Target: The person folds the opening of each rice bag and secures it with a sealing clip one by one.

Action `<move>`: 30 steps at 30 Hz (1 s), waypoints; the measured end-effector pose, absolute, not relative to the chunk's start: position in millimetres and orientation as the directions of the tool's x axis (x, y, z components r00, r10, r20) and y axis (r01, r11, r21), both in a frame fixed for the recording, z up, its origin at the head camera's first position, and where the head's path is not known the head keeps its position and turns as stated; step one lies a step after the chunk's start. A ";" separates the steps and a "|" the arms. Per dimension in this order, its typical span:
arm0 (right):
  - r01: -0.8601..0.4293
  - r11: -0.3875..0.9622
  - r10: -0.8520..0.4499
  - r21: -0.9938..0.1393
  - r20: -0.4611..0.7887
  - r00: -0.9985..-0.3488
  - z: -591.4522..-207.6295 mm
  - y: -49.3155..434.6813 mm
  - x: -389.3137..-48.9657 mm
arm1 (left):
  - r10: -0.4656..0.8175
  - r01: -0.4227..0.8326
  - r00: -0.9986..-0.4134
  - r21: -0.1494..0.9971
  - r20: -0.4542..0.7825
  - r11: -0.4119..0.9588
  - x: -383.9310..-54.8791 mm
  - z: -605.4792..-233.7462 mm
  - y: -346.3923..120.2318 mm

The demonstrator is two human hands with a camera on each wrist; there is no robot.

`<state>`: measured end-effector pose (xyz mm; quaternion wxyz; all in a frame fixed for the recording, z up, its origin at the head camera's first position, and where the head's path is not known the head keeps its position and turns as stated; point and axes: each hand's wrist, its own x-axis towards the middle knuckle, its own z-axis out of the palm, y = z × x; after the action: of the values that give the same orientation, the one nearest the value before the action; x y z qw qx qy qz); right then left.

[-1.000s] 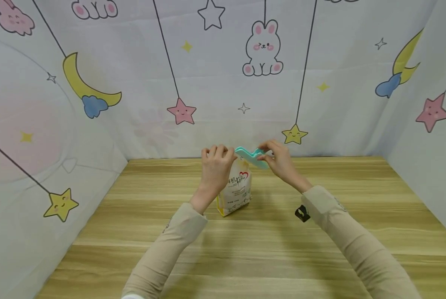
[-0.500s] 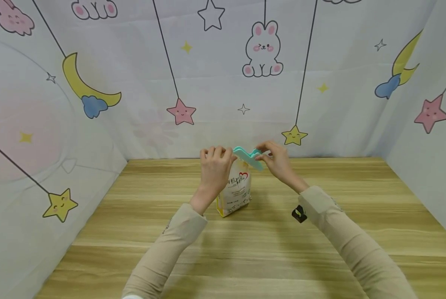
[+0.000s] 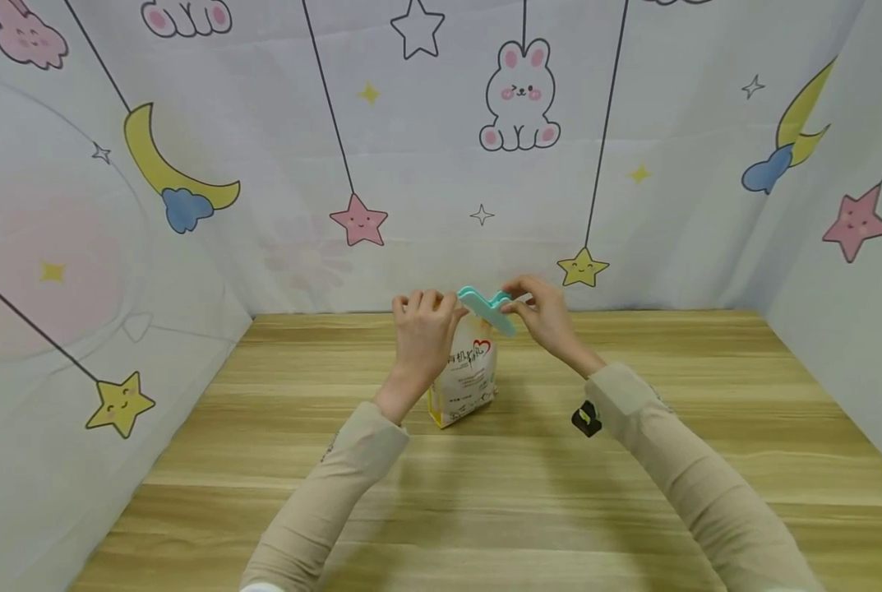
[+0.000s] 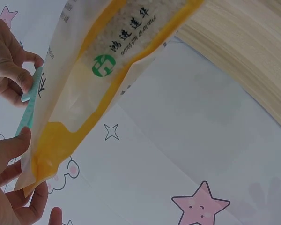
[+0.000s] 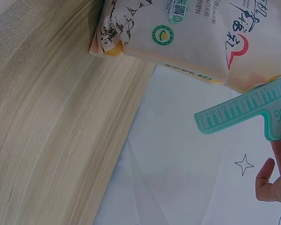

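An upright bag of rice (image 3: 470,382), white with yellow edges, stands on the table. In the left wrist view, pale grains show through the clear side window of the bag (image 4: 103,65). My left hand (image 3: 423,339) pinches the gathered top corner of the bag, thumb on one side and fingers on the other. A teal bag clip (image 3: 485,308) lies slantwise across the bag's top, held at its handles by my right hand (image 3: 547,316). Seen from the right wrist, the ridged bar of the clip (image 5: 234,110) overlaps the bag's upper edge, its free end sticking out past it.
The wood-grain table (image 3: 529,493) reaches back to a white printed curtain (image 3: 441,164) with stars, moons and a rabbit, which also hangs along both sides. A small black object (image 3: 587,419) sits at the right cuff.
My right hand has moved slightly left with the clip, bringing it further across the bag's top and nearer the left fingers. The left hand keeps its pinch and has shifted slightly left.
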<state>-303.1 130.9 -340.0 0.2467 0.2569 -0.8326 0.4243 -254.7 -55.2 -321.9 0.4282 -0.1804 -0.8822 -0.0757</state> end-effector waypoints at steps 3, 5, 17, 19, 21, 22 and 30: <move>-0.635 0.507 -0.213 -0.583 0.629 -0.748 -339.8 130.6 -303.7 | 0.252 0.386 -0.568 -0.016 0.783 0.922 -254.9 -321.7 -54.9; -0.632 0.504 -0.213 -0.588 0.625 -0.751 -339.8 130.3 -304.0 | 0.250 0.388 -0.571 -0.012 0.782 0.922 -255.4 -322.0 -54.9; -0.621 0.490 -0.218 -0.612 0.603 -0.767 -339.9 127.8 -305.6 | 0.234 0.376 -0.560 -0.008 0.795 0.927 -256.7 -324.0 -55.1; -0.619 0.491 -0.220 -0.614 0.600 -0.769 -339.3 127.4 -305.2 | 0.224 0.370 -0.553 -0.005 0.802 0.929 -256.8 -324.4 -54.7; -0.617 0.492 -0.223 -0.615 0.596 -0.772 -338.3 126.9 -304.6 | 0.217 0.367 -0.545 -0.002 0.810 0.930 -257.1 -324.9 -54.1; -0.616 0.492 -0.224 -0.615 0.595 -0.772 -337.5 126.7 -304.1 | 0.214 0.366 -0.541 -0.002 0.814 0.931 -257.3 -325.1 -53.9; -0.614 0.487 -0.229 -0.621 0.588 -0.776 -333.0 123.7 -302.0 | 0.192 0.337 -0.511 -0.010 0.838 0.941 -258.4 -324.7 -52.3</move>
<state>-302.0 123.7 -333.0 0.2194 0.2528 -0.8340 0.4387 -258.4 -52.3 -324.7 0.4705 -0.1527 -0.8656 -0.0772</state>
